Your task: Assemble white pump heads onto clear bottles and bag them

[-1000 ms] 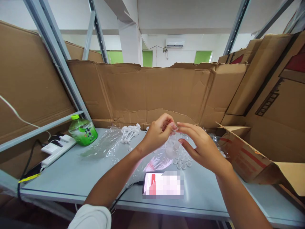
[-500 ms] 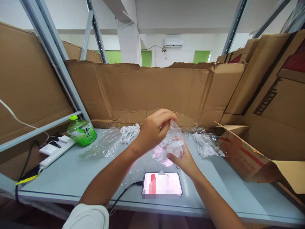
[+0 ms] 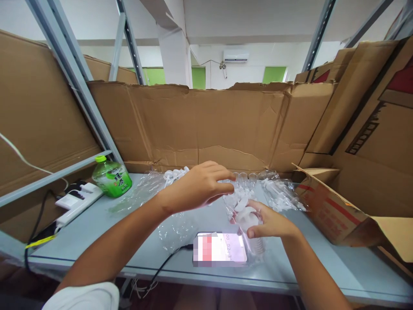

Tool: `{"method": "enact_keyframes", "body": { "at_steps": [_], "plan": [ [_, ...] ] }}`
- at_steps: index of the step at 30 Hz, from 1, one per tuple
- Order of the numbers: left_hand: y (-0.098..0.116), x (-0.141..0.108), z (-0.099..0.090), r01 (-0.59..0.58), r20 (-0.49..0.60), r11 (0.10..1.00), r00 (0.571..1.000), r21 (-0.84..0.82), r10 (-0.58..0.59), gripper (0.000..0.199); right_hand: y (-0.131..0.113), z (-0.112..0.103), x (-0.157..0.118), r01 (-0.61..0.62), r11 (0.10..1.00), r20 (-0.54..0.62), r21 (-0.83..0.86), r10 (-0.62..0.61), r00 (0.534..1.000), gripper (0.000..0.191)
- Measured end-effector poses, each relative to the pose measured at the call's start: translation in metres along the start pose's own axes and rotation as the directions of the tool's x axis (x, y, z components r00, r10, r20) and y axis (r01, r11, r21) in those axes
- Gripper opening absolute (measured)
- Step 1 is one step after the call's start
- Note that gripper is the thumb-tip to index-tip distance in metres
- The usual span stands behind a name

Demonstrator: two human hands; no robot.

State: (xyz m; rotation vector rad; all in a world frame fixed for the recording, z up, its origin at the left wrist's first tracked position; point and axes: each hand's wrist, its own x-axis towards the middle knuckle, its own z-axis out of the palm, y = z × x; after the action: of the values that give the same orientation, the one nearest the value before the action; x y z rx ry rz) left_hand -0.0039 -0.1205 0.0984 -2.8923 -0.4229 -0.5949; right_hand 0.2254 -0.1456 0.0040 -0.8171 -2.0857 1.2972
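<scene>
My left hand (image 3: 206, 185) hovers over the middle of the table with its fingers stretched to the right and the thumb apart. Nothing shows in it. My right hand (image 3: 271, 220) curls around a clear plastic bag (image 3: 256, 247) with white pieces (image 3: 247, 216) and clear ridged, cup-like parts in it. Its thumb lies on the near side; the fingers are partly hidden behind. More loose white pieces (image 3: 243, 193) are heaped just beyond this hand. Below the hands lies a lit phone (image 3: 219, 249), plugged into a black cable, its right end near the bag.
Several clear round cups (image 3: 252, 177) stand at the back. Bagged white spoon-like items (image 3: 280, 193) lie to the right, beside an open cardboard box (image 3: 335, 211). At left are a green bottle (image 3: 112, 177) and a power strip (image 3: 79, 204). Cardboard walls (image 3: 209, 125) enclose the table.
My left hand has let go of the raised plastic bag and moved down and left. My right hand has shifted right and lower, and the bag now hangs toward the phone's right end.
</scene>
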Motion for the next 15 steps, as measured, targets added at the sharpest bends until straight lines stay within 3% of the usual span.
{"method": "enact_keyframes", "body": {
  "at_steps": [2,4,7,9,10,12,15],
  "plan": [
    [0.002,-0.003,0.006,0.089,-0.059,0.983,0.993,-0.161,-0.100,0.012,0.000,-0.001,-0.001,-0.012,1.000,0.041,-0.004,0.012,0.999,0.047],
    [0.001,-0.008,0.016,0.237,-0.135,0.892,0.942,-0.385,-0.309,0.008,-0.001,-0.002,-0.002,-0.028,0.999,0.063,-0.046,0.031,0.998,0.051],
    [-0.006,-0.016,0.036,0.356,-0.087,0.603,0.809,-0.714,-0.581,0.006,-0.002,-0.003,-0.002,-0.054,0.985,0.095,-0.161,0.070,0.993,0.057],
    [-0.011,-0.022,0.049,0.366,0.007,0.436,0.772,-0.822,-0.635,0.009,-0.003,-0.004,-0.002,-0.063,0.971,0.112,-0.231,0.091,0.990,0.058],
    [-0.013,-0.025,0.054,0.370,0.034,0.395,0.764,-0.841,-0.644,0.009,-0.003,-0.004,-0.001,-0.065,0.965,0.114,-0.253,0.096,0.989,0.058],
    [-0.013,-0.030,0.058,0.380,0.015,0.434,0.766,-0.817,-0.642,0.008,-0.003,-0.004,0.000,-0.063,0.959,0.123,-0.278,0.101,0.987,0.058],
    [-0.007,-0.034,0.052,0.362,-0.068,0.706,0.863,-0.609,-0.501,0.022,-0.002,-0.003,0.003,-0.061,0.964,0.162,-0.257,0.105,0.981,0.057]
  ]
}}
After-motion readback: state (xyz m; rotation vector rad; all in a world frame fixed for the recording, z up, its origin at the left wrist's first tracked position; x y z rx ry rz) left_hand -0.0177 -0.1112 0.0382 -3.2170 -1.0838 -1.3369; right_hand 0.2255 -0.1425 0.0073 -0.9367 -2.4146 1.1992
